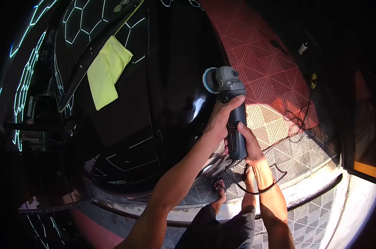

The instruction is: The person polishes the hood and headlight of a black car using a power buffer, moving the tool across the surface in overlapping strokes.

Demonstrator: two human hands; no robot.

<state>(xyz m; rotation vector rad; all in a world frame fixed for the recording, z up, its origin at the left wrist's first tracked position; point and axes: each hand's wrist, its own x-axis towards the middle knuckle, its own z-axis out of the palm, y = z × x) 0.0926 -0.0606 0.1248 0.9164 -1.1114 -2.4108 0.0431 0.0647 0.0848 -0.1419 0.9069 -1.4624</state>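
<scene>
A dark grey corded power polisher (237,112) is held upright in both hands, its round pad (210,80) with a light blue rim facing left toward a glossy black car panel (177,83). My left hand (222,114) is closed round the upper part of the tool's body, thumb on top. Lower down, my right hand (251,143) grips the handle near its base. The black cord (258,193) loops below the handle. Whether the pad touches the panel is hard to tell. A yellow-green cloth (109,72) lies on the car to the left.
Red and grey tiles (258,62) cover the floor beside the car. Cable (298,124) lies coiled on the right. A small white bottle (303,48) and a yellow object (313,81) are farther right. A pale raised edge (296,189) curves past my feet (220,189).
</scene>
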